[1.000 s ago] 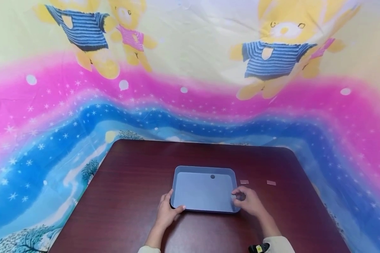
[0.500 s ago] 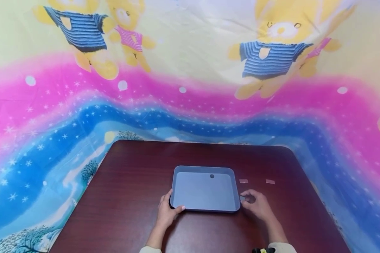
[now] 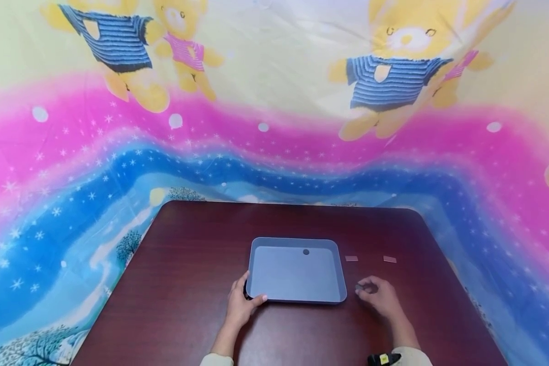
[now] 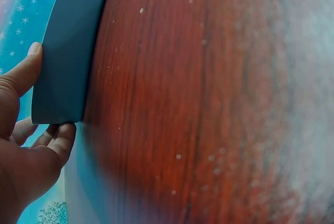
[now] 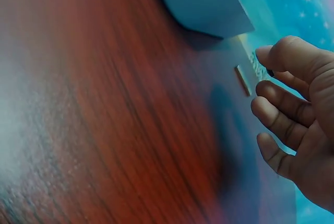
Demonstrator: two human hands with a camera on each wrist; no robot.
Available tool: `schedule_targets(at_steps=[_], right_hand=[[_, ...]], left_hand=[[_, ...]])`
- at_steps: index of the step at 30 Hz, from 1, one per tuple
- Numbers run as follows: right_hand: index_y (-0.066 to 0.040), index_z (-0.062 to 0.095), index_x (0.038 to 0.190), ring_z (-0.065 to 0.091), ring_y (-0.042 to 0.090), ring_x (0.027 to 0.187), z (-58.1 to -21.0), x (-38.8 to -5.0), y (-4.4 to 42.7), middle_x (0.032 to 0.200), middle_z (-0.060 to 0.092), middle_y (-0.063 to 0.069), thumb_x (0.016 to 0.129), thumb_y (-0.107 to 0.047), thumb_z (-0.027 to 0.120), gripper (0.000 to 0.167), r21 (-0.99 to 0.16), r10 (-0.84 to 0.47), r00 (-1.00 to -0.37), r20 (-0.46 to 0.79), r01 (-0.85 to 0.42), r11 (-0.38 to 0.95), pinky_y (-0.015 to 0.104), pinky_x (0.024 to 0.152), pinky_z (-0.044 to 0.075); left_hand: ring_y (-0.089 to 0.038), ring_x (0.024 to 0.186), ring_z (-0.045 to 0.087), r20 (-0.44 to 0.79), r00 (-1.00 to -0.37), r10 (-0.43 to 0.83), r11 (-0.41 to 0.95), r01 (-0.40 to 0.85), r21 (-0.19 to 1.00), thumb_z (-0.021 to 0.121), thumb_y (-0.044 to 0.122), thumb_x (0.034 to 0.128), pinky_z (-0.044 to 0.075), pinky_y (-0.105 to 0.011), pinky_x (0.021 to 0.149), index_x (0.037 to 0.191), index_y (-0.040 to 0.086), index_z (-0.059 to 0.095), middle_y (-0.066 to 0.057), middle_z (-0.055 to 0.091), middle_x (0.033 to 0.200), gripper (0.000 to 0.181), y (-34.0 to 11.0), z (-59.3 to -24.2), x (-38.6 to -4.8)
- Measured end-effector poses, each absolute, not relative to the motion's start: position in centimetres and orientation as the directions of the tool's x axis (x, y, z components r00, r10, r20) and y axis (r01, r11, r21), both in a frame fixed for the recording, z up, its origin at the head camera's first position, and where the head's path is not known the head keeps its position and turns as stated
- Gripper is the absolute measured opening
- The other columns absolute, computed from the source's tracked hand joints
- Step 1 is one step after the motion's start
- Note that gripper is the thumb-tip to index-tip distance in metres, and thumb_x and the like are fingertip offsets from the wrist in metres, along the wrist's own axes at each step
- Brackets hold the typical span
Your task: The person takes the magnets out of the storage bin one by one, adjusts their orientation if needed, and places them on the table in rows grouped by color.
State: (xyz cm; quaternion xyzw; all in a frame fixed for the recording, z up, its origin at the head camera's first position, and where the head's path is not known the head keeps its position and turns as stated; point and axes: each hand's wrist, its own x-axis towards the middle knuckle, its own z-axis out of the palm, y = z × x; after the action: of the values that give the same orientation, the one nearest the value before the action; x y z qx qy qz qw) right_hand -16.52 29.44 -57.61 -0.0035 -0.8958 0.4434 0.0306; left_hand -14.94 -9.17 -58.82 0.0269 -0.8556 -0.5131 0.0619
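Note:
A grey-blue rectangular tray (image 3: 297,274) sits on the table. My left hand (image 3: 241,304) grips its near left corner, thumb at the near side and fingers at the left side. The left wrist view shows that hand on the tray's outer wall (image 4: 70,51). Near the far wall inside the tray is a small dark round piece (image 3: 306,252). To the right of the tray, my right hand (image 3: 380,296) pinches a small dark object (image 5: 270,72) between thumb and forefinger. Fingers mostly hide the object, so its kind is unclear.
Two small flat pinkish rectangular pieces, a left piece (image 3: 351,258) and a right piece (image 3: 390,259), lie beyond my right hand. The dark red wooden table (image 3: 187,264) backs onto a printed cloth (image 3: 274,152) with bears.
My right hand has moved right, from the tray's right rim to beside the tray, with the small object still pinched. My left hand has stayed on the tray corner.

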Motion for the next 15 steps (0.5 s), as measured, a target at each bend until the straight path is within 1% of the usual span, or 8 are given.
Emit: schedule_targets(at_steps=[7,15], right_hand=[[-0.004,0.068,0.087,0.060,0.015,0.070,-58.6,-16.5,29.9,0.079,0.065,0.003,0.074,-0.010,0.078,0.018,-0.769,0.096,-0.995,0.019,0.047,0.638,0.028,0.064,0.047],[-0.006,0.070,0.087,0.058,0.015,0.069,-59.2,-16.7,29.6,0.081,0.065,0.003,0.074,-0.014,0.079,0.018,-0.717,0.102,-0.993,0.053,0.033,0.696,0.031,0.063,0.046]], left_hand=[[-0.039,0.112,0.046,0.076,-0.991,-0.113,0.467,0.014,0.884,0.085,0.025,0.0662,0.039,-0.051,0.089,0.137,0.004,0.044,-0.022,0.047,0.125,0.085,-9.2,-58.9,-14.8],[-0.036,0.109,0.047,0.075,-0.989,-0.124,0.451,0.011,0.892,0.085,0.024,0.0659,0.040,-0.048,0.088,0.137,0.005,0.044,-0.020,0.049,0.124,0.084,-9.1,-58.8,-14.8]])
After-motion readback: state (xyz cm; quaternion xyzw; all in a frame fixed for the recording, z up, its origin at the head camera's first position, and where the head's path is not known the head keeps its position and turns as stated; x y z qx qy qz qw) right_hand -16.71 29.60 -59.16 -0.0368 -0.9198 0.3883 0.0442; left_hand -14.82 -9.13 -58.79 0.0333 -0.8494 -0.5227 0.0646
